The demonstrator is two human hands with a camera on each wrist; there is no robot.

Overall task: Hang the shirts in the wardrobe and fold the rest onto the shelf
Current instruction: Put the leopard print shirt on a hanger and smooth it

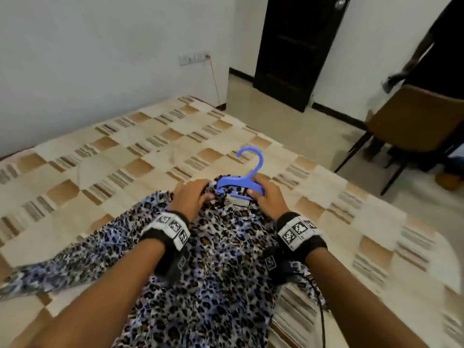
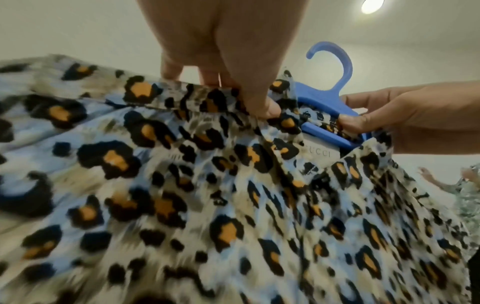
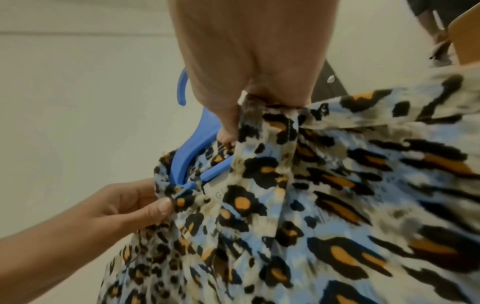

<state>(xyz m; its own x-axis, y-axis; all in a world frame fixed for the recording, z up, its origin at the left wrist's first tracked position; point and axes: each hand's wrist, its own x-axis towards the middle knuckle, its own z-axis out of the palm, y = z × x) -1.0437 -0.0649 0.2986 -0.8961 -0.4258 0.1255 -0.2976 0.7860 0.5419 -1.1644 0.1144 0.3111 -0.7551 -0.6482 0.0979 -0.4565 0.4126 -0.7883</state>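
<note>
1. Leopard-print shirt (image 1: pixel 213 259) lies closest, spread on the bed (image 1: pixel 88 159) with its collar pointing away and one sleeve trailing off to the left.
2. On the left, the left hand (image 1: pixel 192 197) pinches the collar fabric beside the left arm of the hanger (image 1: pixel 241 183); the grip is clenched on cloth, thumb against fingers (image 2: pixel 262 107). Judging by this, that hand should stretch the neck opening wide so the hanger's end can slip under the shoulder seam without snagging.
3. In the middle, the blue hanger sits partly inside the neckline, its hook standing clear above the collar. The label (image 2: pixel 320 153) shows just below its bar, so the hanger appears to be entering at the back of the neck.
4. On the right, the right hand (image 1: pixel 263 197) grasps the hanger's right arm, with collar cloth seemingly bunched in the same grip. It would do well to steady the hanger while the fabric is drawn over each shoulder in turn.
5. Wardrobe and shelf are out of view; hanging is not yet done.
</note>
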